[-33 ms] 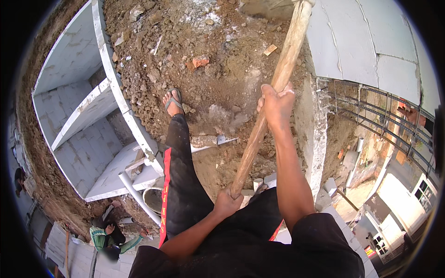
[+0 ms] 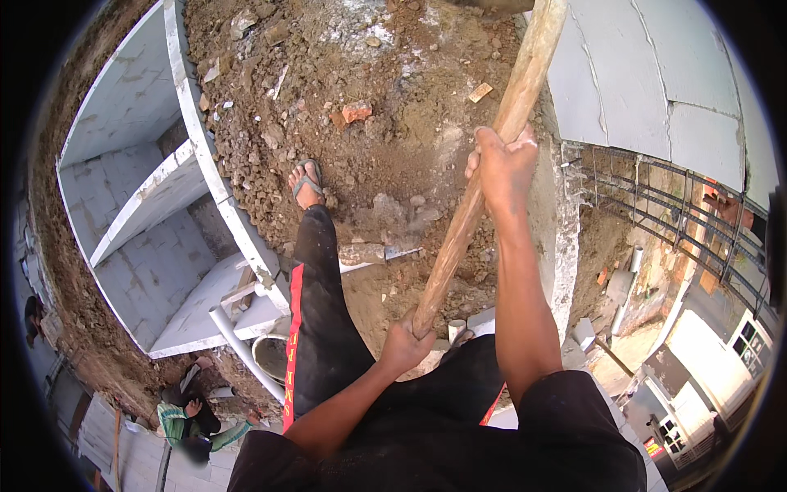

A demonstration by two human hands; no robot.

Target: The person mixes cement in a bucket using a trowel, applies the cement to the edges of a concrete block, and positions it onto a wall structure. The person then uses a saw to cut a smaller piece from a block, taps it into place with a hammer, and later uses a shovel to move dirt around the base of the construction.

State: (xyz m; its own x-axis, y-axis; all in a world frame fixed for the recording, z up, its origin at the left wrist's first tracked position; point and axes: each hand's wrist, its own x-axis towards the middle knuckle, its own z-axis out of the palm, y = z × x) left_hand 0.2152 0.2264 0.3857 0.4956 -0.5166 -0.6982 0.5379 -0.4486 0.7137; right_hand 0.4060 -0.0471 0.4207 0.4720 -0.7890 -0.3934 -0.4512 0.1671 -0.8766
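Observation:
Both my hands grip the long wooden handle of a hoe [image 2: 461, 234], which slants from my lap up to the upper right. My left hand [image 2: 405, 345] is closed round its lower end, close to my thighs. Farther up, my right hand [image 2: 504, 170] wraps the shaft. Only a dark sliver of the hoe's blade [image 2: 490, 5] shows at the top edge; the rest is cut off. Beneath lies loose brown soil [image 2: 402, 152] with stones and a broken red brick [image 2: 357, 111]. My left foot, in a sandal [image 2: 307, 180], stands on this soil.
A light block wall [image 2: 193, 115] with chambers borders the left. Near my left leg are a white pipe [image 2: 238, 344] and a bucket [image 2: 269, 354]. Light blocks [image 2: 639, 74] and a rebar cage [image 2: 680, 213] line the right. One person [image 2: 193, 422] sits lower left; another person's hand [image 2: 730, 210] shows far right.
Both hands and the hoe have shifted slightly to the right, the right hand also a little upward. The hoe's blade has slid up, mostly out of the picture.

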